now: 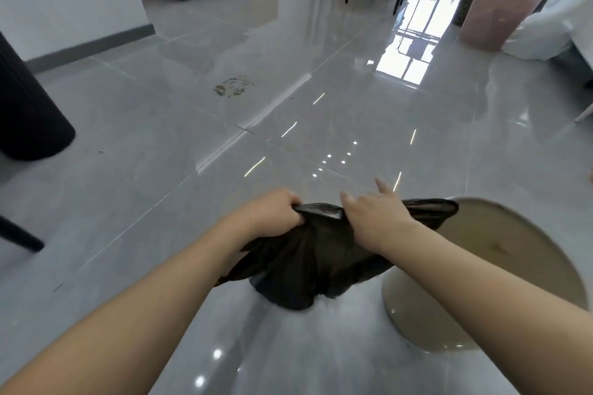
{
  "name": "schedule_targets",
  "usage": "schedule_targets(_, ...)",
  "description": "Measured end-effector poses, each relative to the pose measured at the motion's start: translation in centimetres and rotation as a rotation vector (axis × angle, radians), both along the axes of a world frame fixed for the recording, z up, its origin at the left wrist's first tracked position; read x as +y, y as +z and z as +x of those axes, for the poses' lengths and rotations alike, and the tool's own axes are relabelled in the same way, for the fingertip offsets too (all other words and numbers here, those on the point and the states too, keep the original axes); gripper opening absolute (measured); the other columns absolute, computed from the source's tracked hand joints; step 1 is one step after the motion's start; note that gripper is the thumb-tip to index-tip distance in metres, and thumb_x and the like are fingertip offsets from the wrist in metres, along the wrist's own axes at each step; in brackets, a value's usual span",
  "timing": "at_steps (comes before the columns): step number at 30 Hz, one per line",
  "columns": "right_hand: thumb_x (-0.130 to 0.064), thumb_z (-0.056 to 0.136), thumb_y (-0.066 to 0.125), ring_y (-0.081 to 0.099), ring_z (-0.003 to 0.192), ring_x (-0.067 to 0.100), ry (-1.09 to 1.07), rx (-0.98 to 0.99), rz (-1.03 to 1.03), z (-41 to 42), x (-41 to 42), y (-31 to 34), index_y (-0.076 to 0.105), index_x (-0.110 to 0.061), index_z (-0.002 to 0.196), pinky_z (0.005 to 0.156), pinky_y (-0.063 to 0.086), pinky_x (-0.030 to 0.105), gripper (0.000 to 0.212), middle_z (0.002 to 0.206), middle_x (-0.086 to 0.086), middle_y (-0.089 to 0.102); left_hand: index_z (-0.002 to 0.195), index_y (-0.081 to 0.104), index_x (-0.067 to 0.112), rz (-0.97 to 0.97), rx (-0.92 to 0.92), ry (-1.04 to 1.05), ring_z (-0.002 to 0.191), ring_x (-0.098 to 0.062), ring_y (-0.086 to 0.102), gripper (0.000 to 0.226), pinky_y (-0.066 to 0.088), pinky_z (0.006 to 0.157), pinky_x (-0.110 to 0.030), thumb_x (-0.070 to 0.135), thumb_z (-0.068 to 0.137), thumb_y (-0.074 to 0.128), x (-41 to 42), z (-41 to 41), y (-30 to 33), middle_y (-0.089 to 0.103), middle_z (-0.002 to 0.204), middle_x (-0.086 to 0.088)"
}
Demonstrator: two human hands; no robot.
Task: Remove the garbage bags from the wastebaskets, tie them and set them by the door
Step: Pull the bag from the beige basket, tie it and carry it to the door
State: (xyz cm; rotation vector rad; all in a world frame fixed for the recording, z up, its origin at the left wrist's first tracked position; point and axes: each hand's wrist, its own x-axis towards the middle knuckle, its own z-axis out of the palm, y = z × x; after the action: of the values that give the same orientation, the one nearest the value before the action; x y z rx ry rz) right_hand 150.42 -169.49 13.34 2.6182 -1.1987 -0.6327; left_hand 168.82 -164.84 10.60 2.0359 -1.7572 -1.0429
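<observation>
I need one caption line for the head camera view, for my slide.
Both hands, left and right, gather a black garbage bag beside a cream wastebasket.

L hand (276,213) fisted; R hand (373,215) fingers loose.

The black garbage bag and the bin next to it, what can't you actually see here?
- Garbage bag contents: head view, opaque black plastic hides them.
- Bag mouth, tied or not: left hand and right hand cover it.
- Right hand's grip: fingers partly lifted, hold unclear.
- Cream wastebasket: right forearm covers part; its bottom isn't visible.
</observation>
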Motion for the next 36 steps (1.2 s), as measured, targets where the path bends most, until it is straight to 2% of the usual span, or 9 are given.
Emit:
schedule_targets(2, -0.009, 0.091, 0.048, 0.06, 0.111, 0.032, -0.157, -0.07, 0.098, 0.5, -0.3, -0.2, 0.057, -0.009, 0.121, 0.096, 0.045, 0.04, 0.032, 0.119, 0.01, 0.063, 0.104, 0.066, 0.017, 0.226, 0.032, -0.022, 0.093, -0.019, 0.062, 0.034, 0.048, 0.083, -0.028, 0.043, 0.083, 0.066, 0.2, 0.4, -1.3, 0.066, 0.098, 0.001)
schedule_targets(5, -0.007, 0.092, 0.041, 0.057, 0.111, 0.034, -0.279, -0.069, 0.261, 1.4, -0.5, -0.8, 0.057, -0.005, 0.116, 0.088, 0.047, 0.038, 0.028, 0.123, 0.015, 0.059, 0.125, 0.062, 0.022, 0.534, 0.047, -0.086, 0.103, -0.026, 0.067, 0.07, 0.051, 0.097, -0.04, 0.059, 0.067, 0.071, 0.7, 0.7, -3.0, 0.068, 0.117, -0.003)
schedule_targets(10, -0.042, 0.097, 0.036, 0.046, 0.13, 0.032, -0.457, 0.075, 0.545, 3.2, -0.4, -0.3, 0.048, -0.012, 0.138, 0.1, 0.037, 0.036, 0.051, 0.146, 0.01, 0.046, 0.126, 0.061, 0.018, 0.648, -0.252, -0.075, 0.107, -0.027, 0.064, 0.07, 0.048, 0.099, -0.038, 0.063, 0.073, 0.07, 0.6, 1.8, -3.8, 0.065, 0.122, -0.005)
schedule_targets(20, -0.079, 0.067, 0.055, 0.06, 0.112, 0.025, -0.606, 0.264, 1.124, 4.5, 0.1, -3.2, 0.071, -0.012, 0.112, 0.108, 0.038, 0.04, 0.082, 0.116, 0.005, 0.069, 0.132, 0.055, 0.016, 0.961, -0.577, -0.194, 0.116, -0.03, 0.058, 0.06, 0.047, 0.099, -0.038, 0.041, 0.081, 0.072, 2.6, 3.0, -6.5, 0.057, 0.133, -0.005)
schedule_targets(23, -0.067, 0.086, 0.049, 0.055, 0.073, 0.015, -0.601, 0.253, 1.138, 4.1, 0.9, -3.5, 0.066, -0.013, 0.087, 0.078, 0.046, 0.026, 0.057, 0.083, 0.001, 0.061, 0.125, 0.059, 0.015, 0.901, -0.6, -0.217, 0.112, -0.032, 0.06, 0.047, 0.048, 0.098, -0.041, 0.034, 0.083, 0.067, 2.9, 3.0, -6.9, 0.06, 0.125, -0.009)
schedule_targets(26, -0.067, 0.086, 0.048, 0.04, 0.057, 0.012, -0.677, 0.201, 1.267, 2.3, 1.0, -3.8, 0.07, -0.015, 0.091, 0.057, 0.035, 0.022, 0.057, 0.081, 0.0, 0.058, 0.118, 0.062, 0.011, 0.852, -0.522, -0.197, 0.104, -0.032, 0.062, 0.036, 0.05, 0.091, -0.035, 0.031, 0.088, 0.06, 2.3, 2.8, -6.0, 0.063, 0.118, -0.013)
schedule_targets(29, -0.061, 0.087, 0.052, 0.032, 0.049, 0.01, -0.817, -0.065, 1.411, 0.0, 0.6, -3.1, 0.073, -0.018, 0.078, 0.05, 0.029, 0.019, 0.049, 0.06, -0.002, 0.043, 0.111, 0.062, 0.01, 0.727, -0.408, -0.075, 0.101, -0.032, 0.063, 0.041, 0.048, 0.098, -0.042, 0.034, 0.081, 0.052, 1.2, 2.9, -4.5, 0.064, 0.121, -0.014)
schedule_targets(32, -0.044, 0.087, 0.057, 0.037, 0.043, 0.008, -1.012, -0.698, 1.552, -1.7, 0.2, -1.5, 0.054, -0.015, 0.065, 0.039, 0.035, 0.016, 0.037, 0.056, -0.004, 0.047, 0.114, 0.057, 0.014, 0.384, -0.376, 0.145, 0.12, -0.038, 0.049, 0.037, 0.035, 0.104, -0.047, 0.029, 0.086, 0.04, 0.3, 3.3, -2.8, 0.056, 0.128, -0.012)
schedule_targets(36, -0.035, 0.087, 0.057, 0.054, 0.046, 0.014, -1.118, -1.295, 1.668, -2.5, 0.3, -1.5, 0.054, -0.012, 0.063, 0.042, 0.047, 0.022, 0.034, 0.064, 0.004, 0.056, 0.073, 0.057, 0.01, -0.012, -0.215, 0.232, 0.079, -0.033, 0.058, 0.02, 0.04, 0.059, -0.029, 0.019, 0.085, 0.044, 0.2, 3.9, -2.4, 0.062, 0.078, -0.011)
